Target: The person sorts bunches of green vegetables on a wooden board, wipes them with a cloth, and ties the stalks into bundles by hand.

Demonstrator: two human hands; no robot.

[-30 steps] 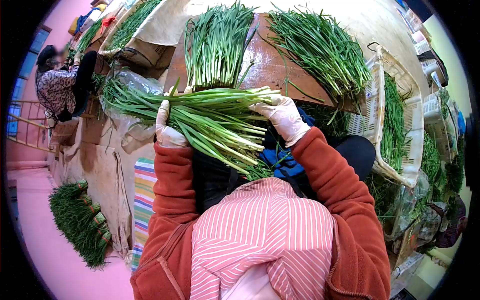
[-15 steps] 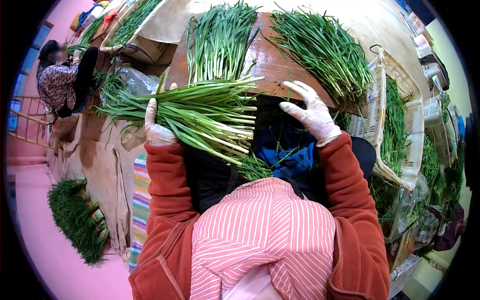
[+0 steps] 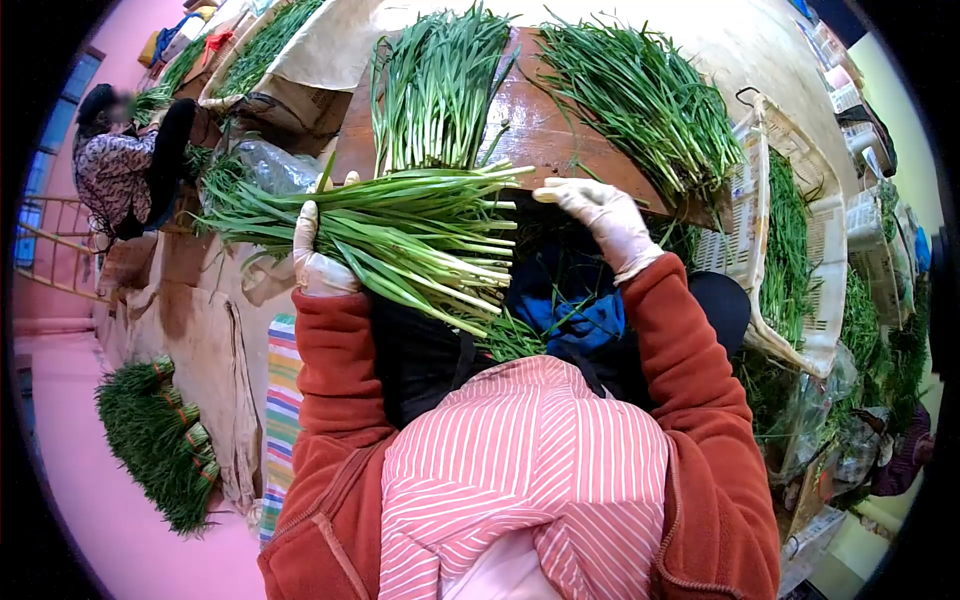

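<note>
My left hand [image 3: 322,250], in a pale glove, is wrapped round a bunch of long green stalks [image 3: 400,225]; the leaves point left and the pale cut ends right. My right hand [image 3: 600,215], also gloved, is just right of the stalk ends, apart from them. Its fingers reach left, bent and close together; whether a thin thing is between them is too small to tell. Beyond the bunch, a wooden board [image 3: 540,120] bears an upright-lying pile of stalks [image 3: 435,100] and a slanting pile [image 3: 650,110].
A white plastic basket [image 3: 825,215] with greens stands at the right. Blue cloth [image 3: 570,310] with loose leaves lies on my lap. Tied green bundles [image 3: 160,440] lie on the floor at the left. Another person [image 3: 120,170] sits at the upper left.
My right hand let go of the stalk ends and moved right with fingers spread, then came back left with its fingers closer together. My left hand shifted slightly left with the bunch.
</note>
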